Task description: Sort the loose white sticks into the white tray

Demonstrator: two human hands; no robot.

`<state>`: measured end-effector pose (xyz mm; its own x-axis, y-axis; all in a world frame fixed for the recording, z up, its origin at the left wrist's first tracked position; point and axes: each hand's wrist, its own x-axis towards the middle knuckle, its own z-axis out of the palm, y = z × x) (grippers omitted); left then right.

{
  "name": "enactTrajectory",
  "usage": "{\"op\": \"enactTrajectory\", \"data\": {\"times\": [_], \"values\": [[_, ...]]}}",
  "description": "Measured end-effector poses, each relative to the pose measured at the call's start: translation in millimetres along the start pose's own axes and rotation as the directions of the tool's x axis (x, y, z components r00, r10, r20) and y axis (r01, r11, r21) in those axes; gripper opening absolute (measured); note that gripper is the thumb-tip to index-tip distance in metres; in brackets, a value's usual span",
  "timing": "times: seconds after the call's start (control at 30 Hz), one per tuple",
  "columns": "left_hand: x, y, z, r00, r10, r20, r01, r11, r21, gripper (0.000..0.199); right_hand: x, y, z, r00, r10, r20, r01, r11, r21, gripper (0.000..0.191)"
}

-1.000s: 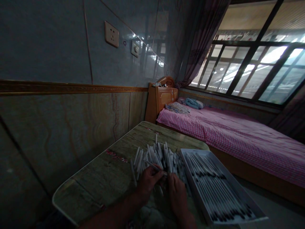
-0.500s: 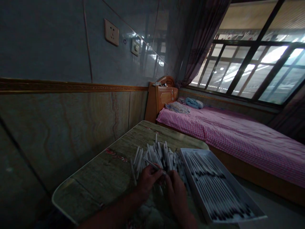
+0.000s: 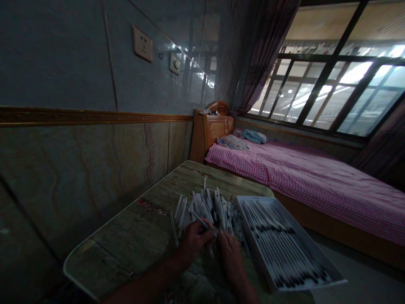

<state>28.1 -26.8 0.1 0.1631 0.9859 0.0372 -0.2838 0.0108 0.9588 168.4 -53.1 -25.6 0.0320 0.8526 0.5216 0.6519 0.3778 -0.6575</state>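
My left hand is closed around a slim whitish pen, which slants up and to the left out of the fingers. Close beside it, my right hand has its fingers bent together near the pen's lower end; what they pinch, if anything, is too dark to make out. Just beyond both hands lies a loose pile of whitish pens. A shallow white tray to the right holds two rows of similar pens with dark ends, laid side by side.
The hands work over a green marbled table with a pale rim. Behind it stands a bed with a pink checked cover and a wooden headboard. A tiled wall runs along the left.
The view has shifted slightly. My right hand's fingertips have drawn a little apart from my left hand's, and the left hand still grips the pen.
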Motion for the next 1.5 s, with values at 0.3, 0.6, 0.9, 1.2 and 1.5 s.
{"op": "enactTrajectory", "data": {"times": [0.3, 0.6, 0.9, 1.2, 1.5], "values": [[30, 19, 8.0, 0.978, 0.068, 0.197, -0.138, 0.919, 0.369, 0.038, 20, -5, -20, 0.836, 0.490, 0.246, -0.511, 0.533, 0.675, 0.051], [116, 13, 50.4, 0.877, 0.065, 0.476, -0.461, 0.392, 0.796, 0.020, 27, 5, -32, 0.685, 0.727, -0.036, -0.386, 0.405, 0.829, 0.050], [126, 1, 45.4, 0.836, 0.028, 0.548, -0.526, 0.324, 0.786, 0.004, 26, 11, -24, 0.672, 0.738, -0.054, -0.362, 0.392, 0.846, 0.051], [114, 10, 38.0, 0.839, 0.118, 0.531, -0.539, 0.300, 0.787, 0.010, 26, 12, -19, 0.721, 0.693, -0.027, -0.332, 0.378, 0.864, 0.048], [77, 15, 2.9, 0.964, -0.016, -0.266, -0.034, 0.982, -0.184, 0.018, 14, 12, -16, 0.865, 0.477, -0.157, -0.330, 0.775, 0.540, 0.035]]}}
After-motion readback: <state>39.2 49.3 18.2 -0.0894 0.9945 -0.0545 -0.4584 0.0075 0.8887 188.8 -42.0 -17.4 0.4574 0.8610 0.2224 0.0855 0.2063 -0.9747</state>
